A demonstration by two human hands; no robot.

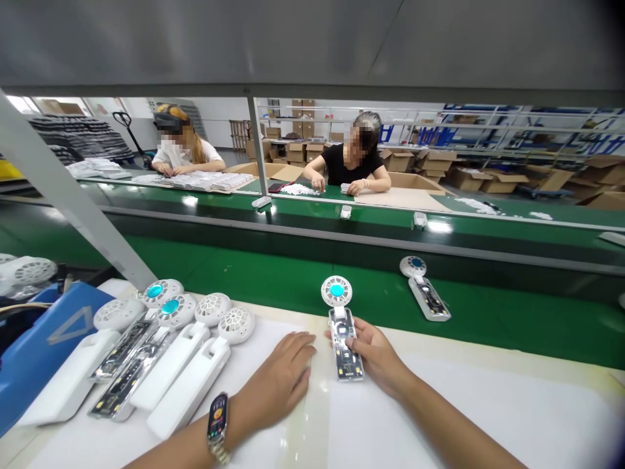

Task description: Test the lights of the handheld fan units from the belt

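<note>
My right hand (374, 352) grips a handheld fan (346, 348) by its body, thumb across the front. The fan has a round white head with a turquoise centre, and its dark circuit board shows through a clear face. My left hand (283, 374) rests palm down on the white work surface (303, 430), fingers stretched out and holding nothing. To its left lie several more fans, some white side up (190, 387), others with the circuit side up (131, 378). Another fan (428, 296) lies on the green belt at the right.
A blue bin (53, 345) stands at the left, with white fan parts (29, 270) behind it. Beyond a dark rail (293, 225), two people work at a green table. A slanted white post (83, 195) rises at the left, under a grey overhead panel (312, 45).
</note>
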